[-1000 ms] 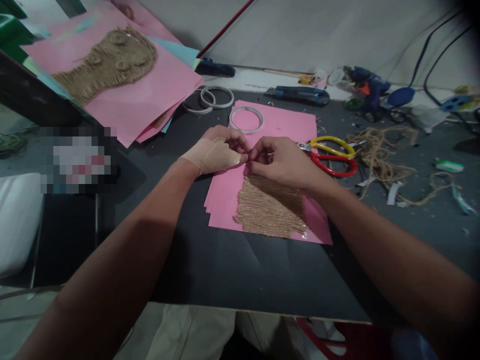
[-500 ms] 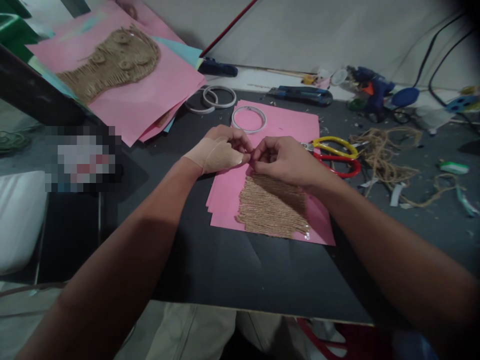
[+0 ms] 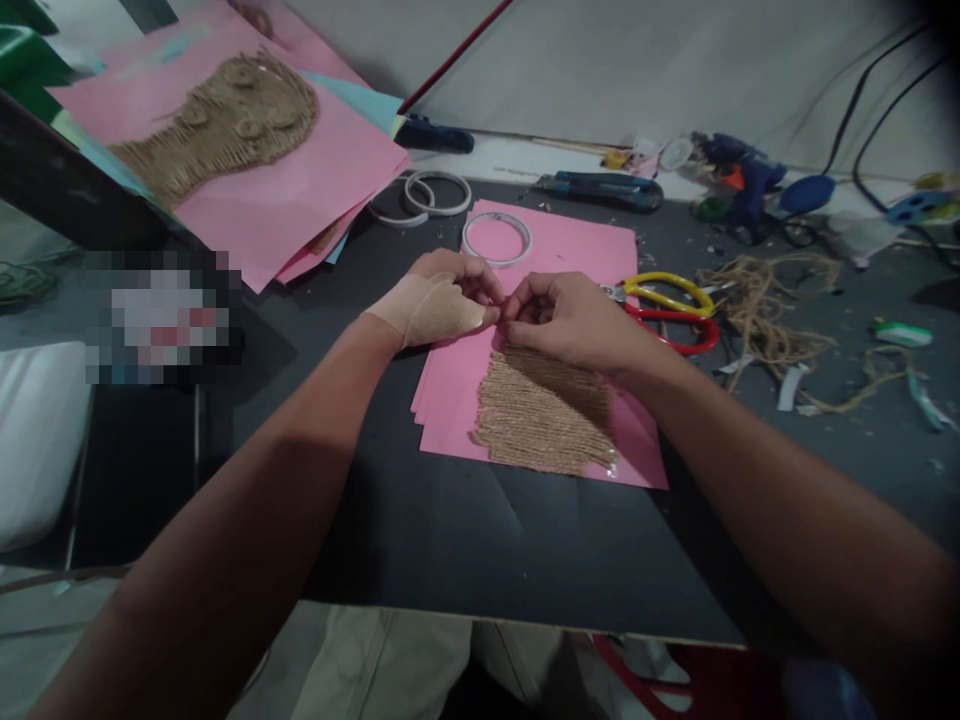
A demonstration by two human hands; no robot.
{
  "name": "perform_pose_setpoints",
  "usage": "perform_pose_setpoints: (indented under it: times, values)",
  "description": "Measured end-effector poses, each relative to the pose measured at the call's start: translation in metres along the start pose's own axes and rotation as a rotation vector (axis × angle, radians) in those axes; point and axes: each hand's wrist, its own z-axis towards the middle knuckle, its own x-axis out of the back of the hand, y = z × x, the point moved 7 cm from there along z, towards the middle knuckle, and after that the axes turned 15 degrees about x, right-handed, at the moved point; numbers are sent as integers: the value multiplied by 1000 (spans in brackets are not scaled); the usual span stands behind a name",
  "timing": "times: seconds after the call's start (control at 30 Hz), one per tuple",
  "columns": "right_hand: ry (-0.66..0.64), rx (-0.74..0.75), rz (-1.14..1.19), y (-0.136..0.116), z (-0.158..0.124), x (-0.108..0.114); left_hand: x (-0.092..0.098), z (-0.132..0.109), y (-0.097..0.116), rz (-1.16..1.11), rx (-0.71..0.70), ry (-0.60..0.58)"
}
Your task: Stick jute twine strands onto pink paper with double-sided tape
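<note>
Rows of brown twine lie side by side on a pink paper sheet. My left hand, with a tan bandage across its palm and thumb, pinches just above the twine rows. My right hand pinches beside it, the fingertips of both hands nearly meeting over the paper. Whatever lies between the fingers is hidden or too small to make out. Scissors with one yellow and one red handle rest right of my right hand. A roll of tape lies on the paper beyond my hands.
Loose twine lies tangled on the right. At the back are a blue cutter, a blue glue gun and another tape ring. Pink sheets bearing a twine-covered shape lie at the back left.
Both hands hold nearly the same pinched pose over the paper. The whole view has shifted very slightly; no object has visibly moved.
</note>
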Motion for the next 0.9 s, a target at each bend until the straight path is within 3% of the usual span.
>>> perform_pose_setpoints:
  times: [0.9]
  values:
    - [7, 6, -85, -3, -1, 1, 0, 0, 3, 70, -10, 11]
